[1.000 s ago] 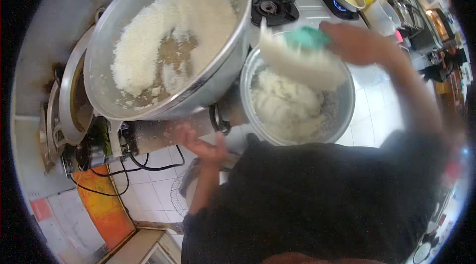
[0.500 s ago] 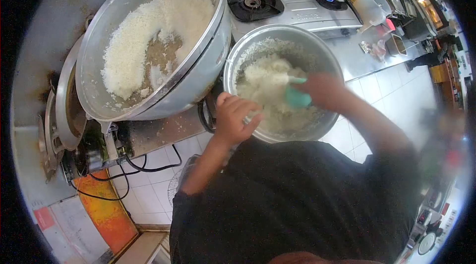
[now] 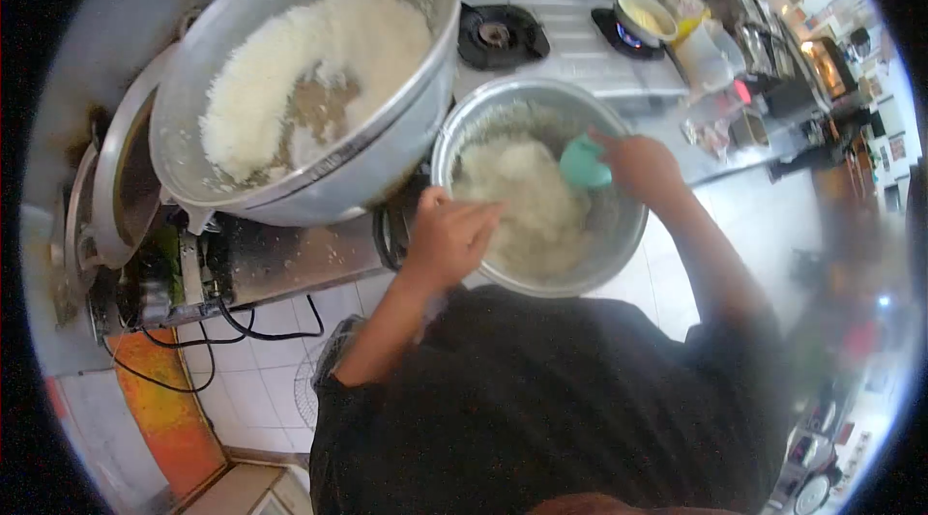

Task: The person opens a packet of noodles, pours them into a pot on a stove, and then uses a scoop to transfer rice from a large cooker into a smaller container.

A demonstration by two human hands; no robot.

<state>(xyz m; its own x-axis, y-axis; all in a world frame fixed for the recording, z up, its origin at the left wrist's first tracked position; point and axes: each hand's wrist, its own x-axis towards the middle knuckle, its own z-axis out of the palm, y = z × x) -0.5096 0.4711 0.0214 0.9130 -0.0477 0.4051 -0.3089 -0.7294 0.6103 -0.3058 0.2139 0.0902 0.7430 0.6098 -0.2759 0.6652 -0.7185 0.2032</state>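
A deep metal pot (image 3: 630,239) of steaming white rice (image 3: 527,191) stands in front of me. My left hand (image 3: 447,242) is at the pot's near left rim, its fingers bent over the edge and the thumb near them. Over the right side of the pot, my right hand (image 3: 643,169) grips a teal plastic scoop (image 3: 584,163). The scoop is above the rice near the inner right wall; its handle is mostly hidden by my fingers. Steam and motion blur soften the rice surface.
A very large metal pot (image 3: 387,143) with white rice stands at the left. Behind are a stove burner (image 3: 498,34) and a small pan (image 3: 646,16) over a lit flame. Round metal lids (image 3: 114,196) lean on the left wall. Black cables (image 3: 261,331) hang below the counter.
My right hand has raised the teal scoop from the rice toward the pot's far right side. My left hand stays at the rim. The whole view has shifted slightly.
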